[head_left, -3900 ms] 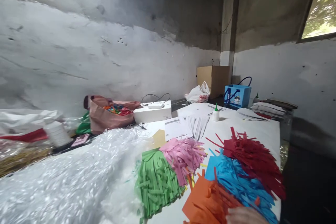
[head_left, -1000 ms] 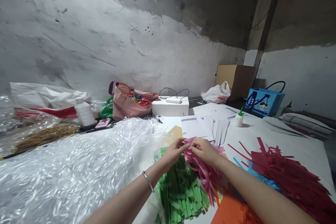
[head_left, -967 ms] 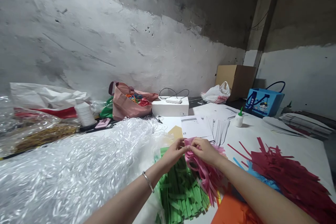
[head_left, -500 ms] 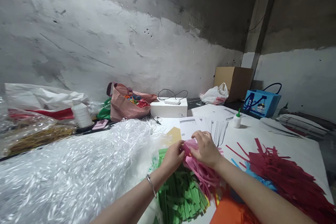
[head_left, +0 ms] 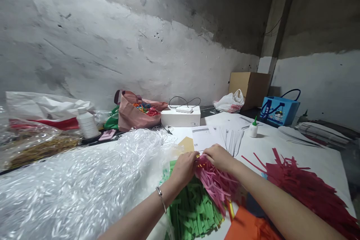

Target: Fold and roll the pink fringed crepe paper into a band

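Note:
My left hand [head_left: 183, 168] and my right hand [head_left: 218, 156] meet at the top of a bunch of pink paper strips [head_left: 215, 183], both with fingers pinched on its upper end. The pink strips fan out toward me over a pile of green paper strips [head_left: 192, 210]. A thin bracelet sits on my left wrist. Orange paper [head_left: 247, 227] lies under my right forearm, and a little blue paper shows beside it. Dark red paper strips [head_left: 303, 185] spread out to the right.
A big heap of shiny white plastic shreds [head_left: 75, 187] fills the left of the white table [head_left: 317, 157]. Behind it lie printed sheets [head_left: 208, 137], a small glue bottle [head_left: 253, 129], a white box [head_left: 181, 117], a pink bag [head_left: 132, 114], a blue bag [head_left: 279, 108] and a cardboard box [head_left: 247, 84].
Both hands came onto the pink bunch since the earliest frame. In the last second they shifted slightly, now pinching its top end close together, and the view moved a little.

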`<state>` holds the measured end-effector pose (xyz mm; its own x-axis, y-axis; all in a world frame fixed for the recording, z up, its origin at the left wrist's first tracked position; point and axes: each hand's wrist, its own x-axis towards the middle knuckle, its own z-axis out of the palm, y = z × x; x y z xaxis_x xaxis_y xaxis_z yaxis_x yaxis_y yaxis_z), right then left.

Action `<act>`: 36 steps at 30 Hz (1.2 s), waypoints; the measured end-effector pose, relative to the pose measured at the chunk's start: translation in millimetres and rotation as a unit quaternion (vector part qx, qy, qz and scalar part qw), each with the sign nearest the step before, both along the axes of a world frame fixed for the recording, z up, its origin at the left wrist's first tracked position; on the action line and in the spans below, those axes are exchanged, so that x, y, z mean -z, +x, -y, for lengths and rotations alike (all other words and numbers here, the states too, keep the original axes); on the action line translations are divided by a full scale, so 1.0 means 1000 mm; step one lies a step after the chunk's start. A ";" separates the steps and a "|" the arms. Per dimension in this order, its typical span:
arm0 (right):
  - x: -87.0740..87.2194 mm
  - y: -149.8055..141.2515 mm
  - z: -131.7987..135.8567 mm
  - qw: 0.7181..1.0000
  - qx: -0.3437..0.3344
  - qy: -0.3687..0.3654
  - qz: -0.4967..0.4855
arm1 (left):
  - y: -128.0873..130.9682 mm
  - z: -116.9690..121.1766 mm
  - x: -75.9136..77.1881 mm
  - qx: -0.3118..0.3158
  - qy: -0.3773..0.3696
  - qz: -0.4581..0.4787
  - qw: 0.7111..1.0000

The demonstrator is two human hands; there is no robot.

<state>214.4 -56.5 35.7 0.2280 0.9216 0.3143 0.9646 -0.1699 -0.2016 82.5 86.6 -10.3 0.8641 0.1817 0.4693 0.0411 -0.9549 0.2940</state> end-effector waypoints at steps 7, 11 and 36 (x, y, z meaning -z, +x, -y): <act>-0.003 0.003 0.001 0.996 0.031 -0.026 -0.073 | -0.002 0.003 -0.002 0.108 0.102 0.037 0.988; -0.001 0.013 -0.002 0.992 0.089 -0.016 -0.088 | -0.008 0.006 -0.002 0.173 0.124 0.030 0.977; -0.053 0.128 0.162 0.896 0.398 0.195 0.036 | 0.016 -0.015 -0.022 -0.164 -0.278 0.095 0.942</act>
